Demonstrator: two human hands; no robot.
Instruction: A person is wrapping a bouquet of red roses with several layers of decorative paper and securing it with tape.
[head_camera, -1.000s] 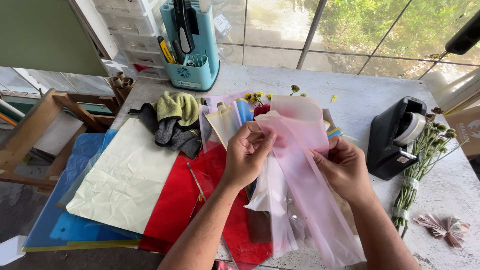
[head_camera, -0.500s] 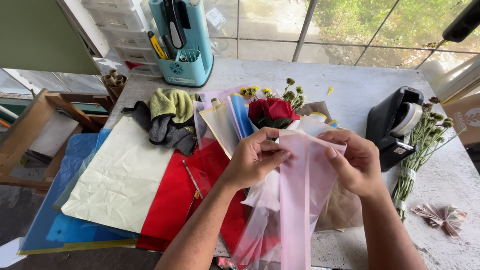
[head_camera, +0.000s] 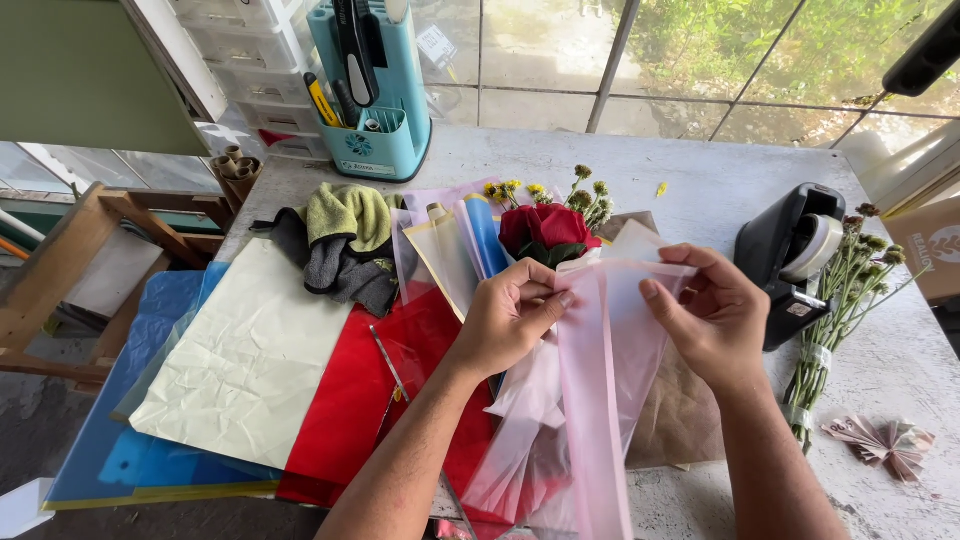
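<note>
Seen from above, two bare hands work at a pale table (head_camera: 700, 190). The left hand (head_camera: 512, 318) and the right hand (head_camera: 712, 318) each pinch the top edge of one translucent pink wrapping sheet (head_camera: 600, 400), fingers closed on it, holding it up near the middle of the table; the sheet hangs down toward the near edge and partly hides what lies under it. Just beyond the hands lies one red rose (head_camera: 545, 230) with a few small yellow flowers (head_camera: 560, 192) behind it. To the left lie flat sheets of paper: one cream sheet (head_camera: 240, 360), one red sheet (head_camera: 345, 400) and blue sheets (head_camera: 150, 440) beneath. Far left of the rose sits a bundle of cloths (head_camera: 340, 245), green and grey. At the far edge stands one teal tool holder (head_camera: 375, 110). To the right are one black tape dispenser (head_camera: 790, 255), a bunch of green stems (head_camera: 840, 310), and one folded paper fan (head_camera: 880, 440).
</note>
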